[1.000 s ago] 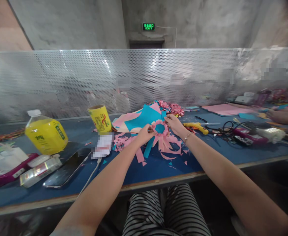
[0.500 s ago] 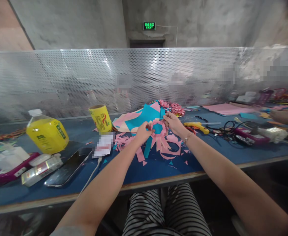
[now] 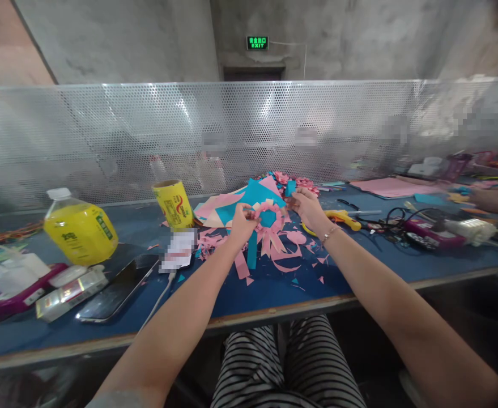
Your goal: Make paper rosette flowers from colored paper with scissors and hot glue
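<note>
My left hand (image 3: 241,224) is closed on the left edge of a pink paper rosette (image 3: 269,216) with a blue middle and hanging pink strips, lifted just above the blue table (image 3: 252,292). My right hand (image 3: 307,205) is a little to the right of the rosette, fingers pinched on a small blue paper piece (image 3: 290,187). Pink and blue paper scraps (image 3: 293,255) lie under both hands.
Blue and pink paper sheets (image 3: 235,205) and finished pink flowers (image 3: 302,185) lie behind. A yellow glue gun (image 3: 342,218), cables and another person's hand (image 3: 495,199) are at the right. A yellow bottle (image 3: 80,228), yellow tape roll (image 3: 174,204), phone (image 3: 115,292) and boxes sit left. A perforated metal screen (image 3: 104,130) backs the table.
My right hand has let go of the rosette's right side and moved up and right with a small blue piece. My left hand has raised the rosette slightly.
</note>
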`<action>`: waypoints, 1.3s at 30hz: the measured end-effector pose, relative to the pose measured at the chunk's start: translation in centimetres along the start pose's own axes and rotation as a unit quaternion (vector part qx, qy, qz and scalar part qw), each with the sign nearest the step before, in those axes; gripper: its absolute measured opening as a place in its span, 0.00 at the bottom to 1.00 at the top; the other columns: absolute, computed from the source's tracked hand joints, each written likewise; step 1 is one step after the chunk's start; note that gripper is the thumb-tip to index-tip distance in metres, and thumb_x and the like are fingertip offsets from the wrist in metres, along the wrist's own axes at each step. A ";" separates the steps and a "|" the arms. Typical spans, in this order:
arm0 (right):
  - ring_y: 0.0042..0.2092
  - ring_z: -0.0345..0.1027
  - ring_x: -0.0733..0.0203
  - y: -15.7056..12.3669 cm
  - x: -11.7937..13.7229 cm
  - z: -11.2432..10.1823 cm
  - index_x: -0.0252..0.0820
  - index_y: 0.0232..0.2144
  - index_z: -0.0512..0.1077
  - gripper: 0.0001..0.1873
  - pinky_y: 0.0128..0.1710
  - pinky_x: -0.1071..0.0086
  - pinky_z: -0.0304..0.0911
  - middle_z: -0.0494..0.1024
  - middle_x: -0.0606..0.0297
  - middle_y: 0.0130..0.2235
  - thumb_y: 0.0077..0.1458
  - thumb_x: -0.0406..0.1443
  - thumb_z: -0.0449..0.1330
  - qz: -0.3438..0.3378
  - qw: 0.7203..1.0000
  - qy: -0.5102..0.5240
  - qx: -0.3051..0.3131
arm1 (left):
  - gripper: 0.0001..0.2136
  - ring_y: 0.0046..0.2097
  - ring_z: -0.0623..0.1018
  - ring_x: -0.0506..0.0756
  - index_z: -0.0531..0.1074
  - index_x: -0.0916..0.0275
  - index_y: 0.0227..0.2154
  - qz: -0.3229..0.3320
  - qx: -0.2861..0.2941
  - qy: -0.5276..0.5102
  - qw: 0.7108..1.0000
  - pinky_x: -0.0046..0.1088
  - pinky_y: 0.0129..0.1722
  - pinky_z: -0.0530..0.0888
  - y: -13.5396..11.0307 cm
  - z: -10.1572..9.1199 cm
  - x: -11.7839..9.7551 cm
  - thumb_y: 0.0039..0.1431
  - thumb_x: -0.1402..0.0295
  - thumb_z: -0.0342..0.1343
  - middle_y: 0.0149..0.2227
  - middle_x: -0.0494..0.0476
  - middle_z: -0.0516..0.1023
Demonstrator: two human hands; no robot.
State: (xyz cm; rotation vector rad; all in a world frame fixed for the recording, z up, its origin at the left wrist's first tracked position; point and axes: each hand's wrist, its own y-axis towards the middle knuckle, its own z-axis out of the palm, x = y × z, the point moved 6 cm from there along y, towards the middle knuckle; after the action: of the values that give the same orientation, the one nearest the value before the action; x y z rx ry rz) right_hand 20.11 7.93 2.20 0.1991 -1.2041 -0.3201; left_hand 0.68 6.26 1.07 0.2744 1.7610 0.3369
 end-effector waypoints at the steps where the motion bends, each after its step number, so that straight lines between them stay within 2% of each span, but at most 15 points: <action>1: 0.29 0.67 0.68 0.1 -0.1 -0.2 0.44 0.23 0.58 0.16 0.31 0.72 0.63 0.64 0.73 0.24 0.36 0.39 0.63 0.001 1.000 -0.001 -0.005 | 0.18 0.26 0.69 0.47 0.57 0.61 0.35 -0.008 -0.003 -0.004 1.000 0.23 0.27 0.65 0.0 -0.1 0.0 0.41 0.78 0.56 0.24 0.44 0.65; 4: 0.30 0.68 0.66 0.2 -0.4 -0.3 0.44 0.23 0.56 0.17 0.32 0.72 0.63 0.63 0.74 0.23 0.37 0.39 0.63 -0.001 1.000 -0.004 -0.005 | 0.18 0.25 0.68 0.47 0.59 0.62 0.37 -0.014 -0.001 0.004 1.000 0.24 0.27 0.65 0.0 -0.2 -0.3 0.42 0.77 0.56 0.24 0.45 0.65; 8: 0.35 0.70 0.64 0.1 -0.3 0.4 0.45 0.24 0.55 0.17 0.35 0.70 0.64 0.63 0.73 0.25 0.41 0.41 0.62 -0.022 0.999 -0.010 0.033 | 0.14 0.28 0.67 0.48 0.63 0.63 0.34 0.012 0.004 0.037 0.999 0.25 0.29 0.65 0.2 -0.2 -0.4 0.41 0.76 0.56 0.25 0.46 0.64; 12: 0.39 0.69 0.63 -0.1 0.2 1.2 0.46 0.26 0.58 0.15 0.39 0.67 0.64 0.67 0.69 0.32 0.45 0.45 0.60 -0.073 0.995 -0.023 0.066 | 0.09 0.28 0.65 0.47 0.63 0.63 0.29 0.059 0.031 0.042 0.997 0.25 0.30 0.64 0.3 0.2 -0.5 0.42 0.74 0.55 0.25 0.46 0.62; 16: 0.43 0.67 0.62 -0.3 0.5 1.6 0.48 0.29 0.60 0.14 0.40 0.65 0.65 0.69 0.66 0.38 0.48 0.48 0.58 -0.110 0.988 -0.059 0.093 | 0.07 0.28 0.65 0.47 0.61 0.62 0.26 0.078 0.062 0.040 0.994 0.24 0.31 0.64 0.2 0.7 -0.6 0.42 0.73 0.55 0.24 0.46 0.61; 21: 0.42 0.67 0.61 -0.7 0.4 1.9 0.47 0.30 0.59 0.14 0.37 0.67 0.65 0.71 0.65 0.39 0.50 0.48 0.56 -0.105 0.984 -0.091 0.110 | 0.08 0.28 0.64 0.47 0.61 0.62 0.25 0.083 0.062 0.043 0.994 0.24 0.30 0.63 0.0 0.8 -0.8 0.42 0.71 0.55 0.25 0.46 0.61; 27: 0.42 0.66 0.63 -0.8 0.2 2.0 0.47 0.30 0.58 0.13 0.38 0.68 0.64 0.70 0.66 0.37 0.50 0.47 0.56 -0.090 0.984 -0.116 0.100 | 0.07 0.26 0.64 0.47 0.62 0.62 0.26 0.053 0.055 0.022 0.997 0.24 0.28 0.63 -0.1 0.7 -0.7 0.42 0.72 0.55 0.23 0.45 0.60; 34: 0.39 0.67 0.62 -0.9 0.2 2.6 0.47 0.28 0.55 0.19 0.30 0.69 0.64 0.71 0.68 0.34 0.46 0.49 0.59 -0.083 0.985 -0.057 0.143 | 0.09 0.24 0.61 0.46 0.59 0.62 0.22 0.042 0.043 0.004 0.998 0.23 0.25 0.59 0.1 0.6 -0.3 0.40 0.72 0.56 0.20 0.44 0.57; 39: 0.39 0.68 0.62 -1.0 0.1 2.4 0.47 0.28 0.57 0.17 0.31 0.68 0.66 0.72 0.68 0.34 0.46 0.48 0.60 -0.074 0.986 -0.052 0.139 | 0.08 0.24 0.61 0.47 0.61 0.62 0.24 0.047 0.037 0.014 0.998 0.24 0.26 0.59 0.0 0.6 -0.6 0.40 0.73 0.55 0.21 0.44 0.57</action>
State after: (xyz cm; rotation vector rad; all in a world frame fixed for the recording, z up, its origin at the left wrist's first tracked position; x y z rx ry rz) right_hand 17.73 7.00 2.82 0.5208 -1.3383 -0.2943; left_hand 1.39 6.12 1.47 0.4086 1.7939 0.3439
